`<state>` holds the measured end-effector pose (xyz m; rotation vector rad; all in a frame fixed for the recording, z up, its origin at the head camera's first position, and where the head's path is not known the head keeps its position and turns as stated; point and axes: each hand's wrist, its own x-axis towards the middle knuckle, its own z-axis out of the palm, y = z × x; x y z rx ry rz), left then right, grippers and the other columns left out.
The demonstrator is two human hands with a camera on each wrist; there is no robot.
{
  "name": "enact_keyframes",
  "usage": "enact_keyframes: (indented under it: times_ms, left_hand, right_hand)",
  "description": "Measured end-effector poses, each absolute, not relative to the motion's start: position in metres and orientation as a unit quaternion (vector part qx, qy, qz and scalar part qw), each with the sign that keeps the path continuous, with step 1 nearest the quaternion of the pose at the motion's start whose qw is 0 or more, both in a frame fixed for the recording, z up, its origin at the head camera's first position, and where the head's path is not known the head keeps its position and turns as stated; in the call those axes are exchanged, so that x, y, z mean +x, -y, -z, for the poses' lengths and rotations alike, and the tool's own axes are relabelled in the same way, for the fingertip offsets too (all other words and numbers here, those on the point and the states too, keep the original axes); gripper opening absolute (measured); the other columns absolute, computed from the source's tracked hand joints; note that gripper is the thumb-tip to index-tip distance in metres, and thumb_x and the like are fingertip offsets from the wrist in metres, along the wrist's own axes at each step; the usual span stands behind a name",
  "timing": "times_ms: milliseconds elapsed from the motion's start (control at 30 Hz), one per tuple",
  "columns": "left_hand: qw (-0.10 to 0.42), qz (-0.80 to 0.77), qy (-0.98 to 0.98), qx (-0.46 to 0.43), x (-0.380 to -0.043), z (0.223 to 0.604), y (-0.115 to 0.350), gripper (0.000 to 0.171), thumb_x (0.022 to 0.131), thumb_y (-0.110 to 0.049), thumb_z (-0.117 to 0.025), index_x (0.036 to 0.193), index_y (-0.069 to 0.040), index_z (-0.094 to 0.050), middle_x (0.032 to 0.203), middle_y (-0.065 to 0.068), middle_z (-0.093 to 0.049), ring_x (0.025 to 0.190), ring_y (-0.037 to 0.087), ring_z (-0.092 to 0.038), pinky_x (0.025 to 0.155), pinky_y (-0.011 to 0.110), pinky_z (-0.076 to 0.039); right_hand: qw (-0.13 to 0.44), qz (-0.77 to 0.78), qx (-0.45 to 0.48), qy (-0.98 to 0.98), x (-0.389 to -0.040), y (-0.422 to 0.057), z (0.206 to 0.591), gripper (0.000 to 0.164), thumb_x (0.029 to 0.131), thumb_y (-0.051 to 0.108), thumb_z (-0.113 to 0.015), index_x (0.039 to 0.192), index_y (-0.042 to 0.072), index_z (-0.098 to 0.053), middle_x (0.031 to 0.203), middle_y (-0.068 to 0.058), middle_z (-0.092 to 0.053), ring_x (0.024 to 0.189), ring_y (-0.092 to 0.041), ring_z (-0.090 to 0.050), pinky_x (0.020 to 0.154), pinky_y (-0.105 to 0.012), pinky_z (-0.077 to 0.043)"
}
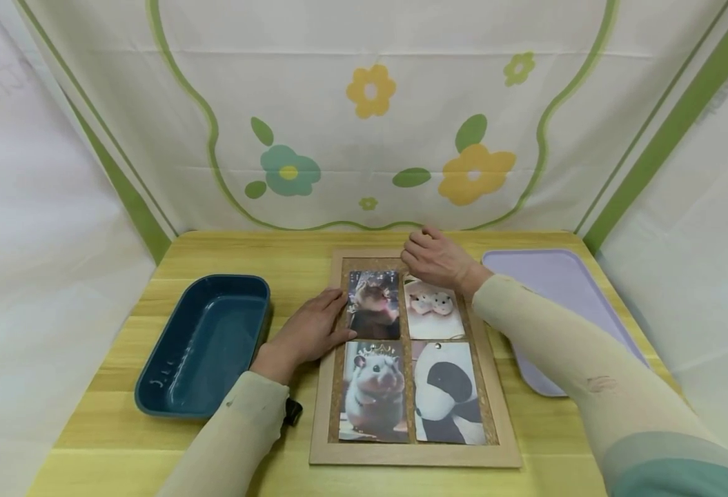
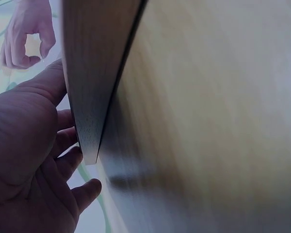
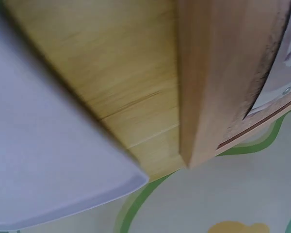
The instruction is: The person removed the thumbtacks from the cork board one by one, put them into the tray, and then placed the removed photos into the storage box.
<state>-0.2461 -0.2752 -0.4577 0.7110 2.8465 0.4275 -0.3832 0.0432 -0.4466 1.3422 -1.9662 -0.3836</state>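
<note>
"Step in hand?"
"Pinning, I judge: the picture (image 1: 435, 316) at 1 o'clock on the corkboard (image 1: 416, 454), which lies on the worktop (image 1: 289, 255)."
"Fingers?"
"Left hand (image 1: 310, 328): spread, touching the board's 10 o'clock edge. Right hand (image 1: 439, 262): curled at the picture's top; whether pinching anything, cannot tell."
"Next move?"
"Likely calls for firm pressure there, board held steady."

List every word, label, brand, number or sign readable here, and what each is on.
Nothing can be read with confidence.
Left fabric wall: faint letter-like marks, too blurred to read.
Right fabric wall: faint grey marks, too blurred to read.
Blue tray: pale marks inside, unclear whether lettering or glare.
Photo cards: no lettering visible.
</note>
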Motion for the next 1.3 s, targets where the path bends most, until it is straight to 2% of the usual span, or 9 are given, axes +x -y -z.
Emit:
enact_keyframes:
  times_ms: [200, 500, 833, 1100, 1300]
  left_hand:
    - [0.087, -0.144, -0.956, 0.239, -0.246, 0.458, 0.276, 0.08, 0.105, -0.05, -0.062, 0.164, -0.004, -0.035, 0.172, 0.016, -0.029, 0.161, 0.036, -0.025, 0.128, 0.053, -0.03]
    - [0.097, -0.152, -0.956, 0.232, -0.247, 0.457, 0.277, 0.08, 0.106, -0.051, -0.061, 0.165, -0.005, -0.032, 0.174, 0.016, -0.026, 0.162, 0.035, -0.021, 0.129, 0.053, -0.027]
    - [0.099, -0.159, -0.954, 0.235, -0.246, 0.459, 0.28, 0.08, 0.106, -0.05, -0.06, 0.166, -0.005, -0.031, 0.174, 0.016, -0.025, 0.163, 0.035, -0.02, 0.129, 0.053, -0.027]
    - [0.1, -0.165, -0.954, 0.232, -0.246, 0.46, 0.282, 0.08, 0.106, -0.051, -0.06, 0.166, -0.006, -0.032, 0.174, 0.015, -0.024, 0.163, 0.034, -0.019, 0.129, 0.053, -0.026]
    - [0.096, -0.167, -0.953, 0.233, -0.245, 0.461, 0.283, 0.081, 0.106, -0.051, -0.06, 0.166, -0.006, -0.031, 0.174, 0.015, -0.024, 0.163, 0.034, -0.019, 0.129, 0.053, -0.026]
  right_hand:
    - [0.371, 0.145, 0.506, 0.765, -0.383, -0.057, 0.446, 0.036, 0.111, 0.018, -0.03, 0.089, 0.006, -0.056, 0.091, -0.01, -0.061, 0.088, -0.03, -0.052, 0.085, -0.045, -0.046]
    - [0.337, 0.157, 0.477, 0.796, -0.378, -0.08, 0.447, 0.033, 0.109, 0.02, -0.034, 0.091, 0.005, -0.057, 0.094, -0.013, -0.063, 0.093, -0.033, -0.056, 0.09, -0.047, -0.047]
    - [0.359, 0.14, 0.469, 0.795, -0.372, -0.1, 0.453, 0.039, 0.111, 0.017, -0.028, 0.088, 0.003, -0.057, 0.09, -0.013, -0.062, 0.09, -0.033, -0.055, 0.086, -0.048, -0.048]
    - [0.345, 0.125, 0.455, 0.811, -0.367, -0.117, 0.453, 0.031, 0.107, 0.019, -0.036, 0.088, 0.003, -0.054, 0.089, -0.012, -0.06, 0.093, -0.034, -0.054, 0.088, -0.049, -0.048]
    - [0.34, 0.128, 0.451, 0.815, -0.361, -0.134, 0.453, 0.043, 0.112, 0.021, -0.024, 0.086, 0.001, -0.053, 0.088, -0.014, -0.059, 0.091, -0.036, -0.054, 0.088, -0.051, -0.048]
